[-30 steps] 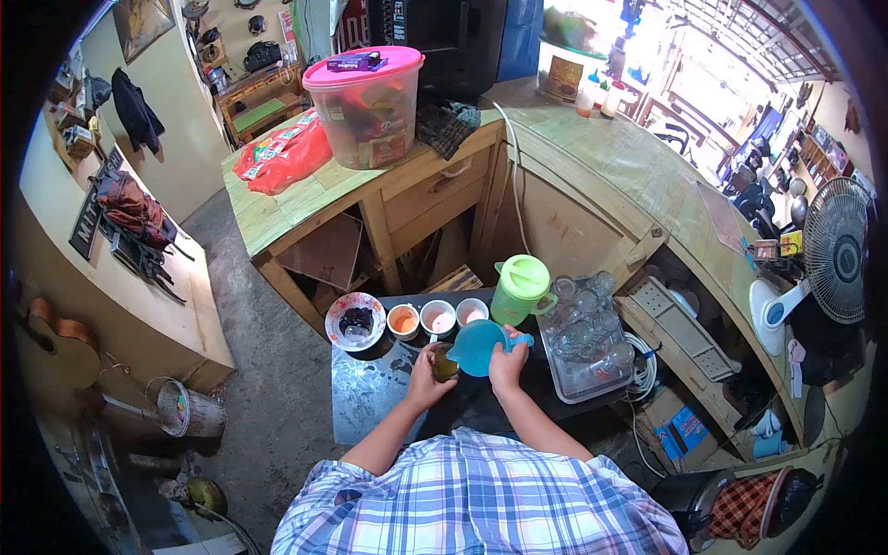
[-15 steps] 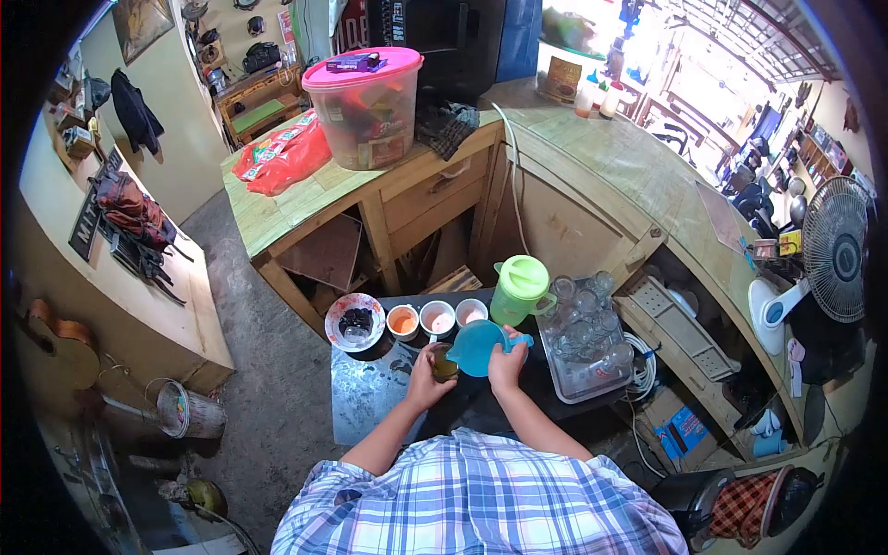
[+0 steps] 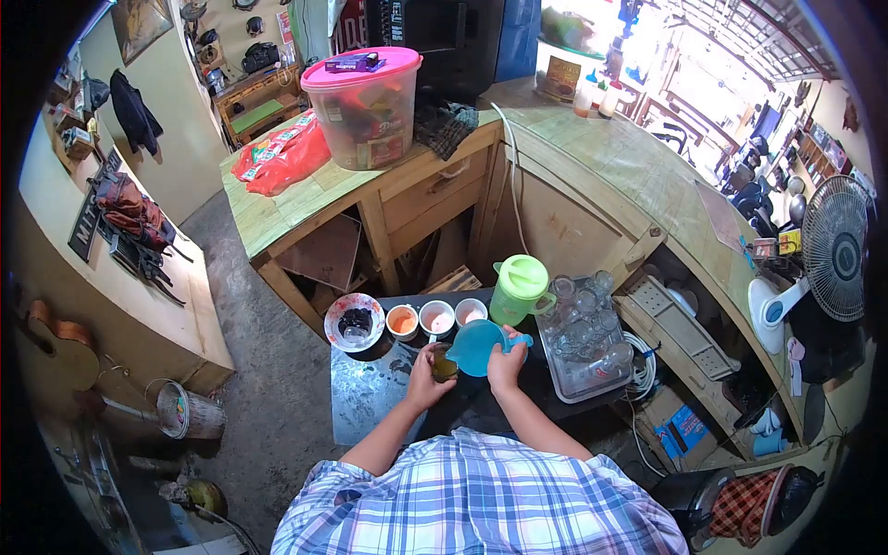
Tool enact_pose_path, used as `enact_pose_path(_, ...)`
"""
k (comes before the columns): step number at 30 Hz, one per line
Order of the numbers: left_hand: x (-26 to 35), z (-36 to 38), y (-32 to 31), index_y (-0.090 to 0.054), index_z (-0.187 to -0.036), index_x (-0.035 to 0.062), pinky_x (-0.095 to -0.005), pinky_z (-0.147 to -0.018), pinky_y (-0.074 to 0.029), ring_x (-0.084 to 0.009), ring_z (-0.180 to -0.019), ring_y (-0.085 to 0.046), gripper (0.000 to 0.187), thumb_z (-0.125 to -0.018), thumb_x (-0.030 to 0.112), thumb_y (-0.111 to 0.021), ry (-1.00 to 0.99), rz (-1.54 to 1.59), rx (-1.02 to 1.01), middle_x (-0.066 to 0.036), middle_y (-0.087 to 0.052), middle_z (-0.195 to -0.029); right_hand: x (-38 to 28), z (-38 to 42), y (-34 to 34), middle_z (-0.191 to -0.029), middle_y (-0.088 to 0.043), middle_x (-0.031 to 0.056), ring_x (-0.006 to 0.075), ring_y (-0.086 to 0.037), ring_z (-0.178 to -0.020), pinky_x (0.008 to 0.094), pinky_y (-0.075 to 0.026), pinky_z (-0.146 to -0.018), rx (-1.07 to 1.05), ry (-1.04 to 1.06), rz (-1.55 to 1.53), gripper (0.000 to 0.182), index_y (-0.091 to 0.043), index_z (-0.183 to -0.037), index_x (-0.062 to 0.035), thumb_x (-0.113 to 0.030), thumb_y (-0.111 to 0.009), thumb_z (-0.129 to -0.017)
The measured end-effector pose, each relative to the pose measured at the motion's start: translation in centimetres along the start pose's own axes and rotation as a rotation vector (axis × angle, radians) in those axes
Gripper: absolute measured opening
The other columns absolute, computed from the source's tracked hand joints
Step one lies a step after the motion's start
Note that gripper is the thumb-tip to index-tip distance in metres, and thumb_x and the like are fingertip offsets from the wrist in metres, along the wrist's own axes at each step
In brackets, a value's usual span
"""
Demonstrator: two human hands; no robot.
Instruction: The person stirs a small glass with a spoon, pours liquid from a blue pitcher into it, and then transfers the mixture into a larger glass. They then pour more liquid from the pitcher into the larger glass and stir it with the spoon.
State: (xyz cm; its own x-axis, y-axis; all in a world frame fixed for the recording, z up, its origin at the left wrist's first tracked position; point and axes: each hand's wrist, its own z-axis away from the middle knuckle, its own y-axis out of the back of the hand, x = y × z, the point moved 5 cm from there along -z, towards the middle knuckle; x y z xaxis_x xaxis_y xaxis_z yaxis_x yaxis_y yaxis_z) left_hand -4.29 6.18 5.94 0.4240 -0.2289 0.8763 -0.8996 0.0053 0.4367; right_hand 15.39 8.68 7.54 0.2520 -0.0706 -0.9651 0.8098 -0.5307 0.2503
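My left hand (image 3: 424,384) is wrapped round a small glass (image 3: 445,363) with yellow-green liquid inside. In my right hand (image 3: 505,367) is the handle of a blue plastic measuring jug (image 3: 475,347), tilted with its lip right at the glass's rim. Just beyond them stand three white cups in a row: one with orange contents (image 3: 402,321), a middle cup (image 3: 437,317) and a right cup (image 3: 470,313) with pale pinkish contents. Left of these is a patterned bowl (image 3: 354,322) holding something dark. A lidded green pitcher (image 3: 521,289) rises behind the jug.
A metal tray (image 3: 585,388) of upturned glasses lies at the right of the low black table. A white cable (image 3: 641,365) coils beside it. Behind, the wooden counter (image 3: 601,139) bears a pink-lidded tub (image 3: 361,111) and a red bag (image 3: 285,155). A fan (image 3: 832,236) stands far right.
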Motion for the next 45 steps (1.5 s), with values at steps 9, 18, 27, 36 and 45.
enact_pose_path(9,0.15,0.05,0.07,-0.041,-0.111,0.0035,-0.0372,-0.095,-0.043,-0.0315,-0.115,-0.053,0.067,-0.059,0.013,-0.082,-0.002,-0.001,0.019,-0.015,-0.052,-0.122,0.14,-0.08,0.01,-0.123,-0.051,0.0142,0.0284,-0.047,-0.119,0.0400,-0.034,-0.104,-0.005,0.018,0.026,0.037,-0.039,-0.103,-0.0056,0.014,-0.052,-0.073)
enact_pose_path(18,0.28,0.03,0.16,-0.042,-0.116,0.0029,-0.0352,-0.086,-0.044,-0.0285,-0.102,-0.054,0.071,-0.058,0.013,-0.082,0.022,-0.016,0.016,-0.014,-0.053,-0.119,-0.36,0.11,0.12,-0.122,-0.051,0.0139,0.0285,-0.047,-0.119,0.0398,-0.034,-0.104,0.014,0.023,0.037,0.038,-0.039,-0.103,-0.0049,0.014,-0.052,-0.073)
enact_pose_path(27,0.25,0.01,0.11,-0.041,-0.112,0.0028,-0.0376,-0.093,-0.044,-0.0316,-0.111,-0.053,0.066,-0.060,0.016,-0.081,0.003,0.008,0.013,-0.016,-0.052,-0.123,-0.53,0.24,0.13,-0.122,-0.051,0.0141,0.0288,-0.047,-0.119,0.0397,-0.034,-0.103,0.027,0.017,0.041,0.038,-0.039,-0.103,-0.0051,0.014,-0.051,-0.072)
enact_pose_path(36,-0.29,0.04,-0.10,-0.042,-0.123,0.0027,-0.0344,-0.083,-0.045,-0.0273,-0.093,-0.052,0.078,-0.057,0.014,-0.082,-0.038,0.000,0.058,-0.012,-0.052,-0.109,0.13,0.08,-0.03,-0.122,-0.051,0.0148,0.0290,-0.048,-0.119,0.0400,-0.034,-0.104,0.019,0.008,0.038,0.038,-0.038,-0.103,-0.0051,0.014,-0.052,-0.073)
enact_pose_path(45,0.10,-0.01,0.01,-0.040,-0.109,0.0032,-0.0376,-0.090,-0.044,-0.0319,-0.106,-0.053,0.068,-0.057,0.014,-0.082,-0.062,-0.025,0.044,-0.016,-0.052,-0.120,-0.31,0.24,0.16,-0.123,-0.050,0.0151,0.0292,-0.047,-0.120,0.0402,-0.033,-0.105,0.010,-0.004,0.039,0.038,-0.039,-0.103,-0.0055,0.014,-0.052,-0.073)
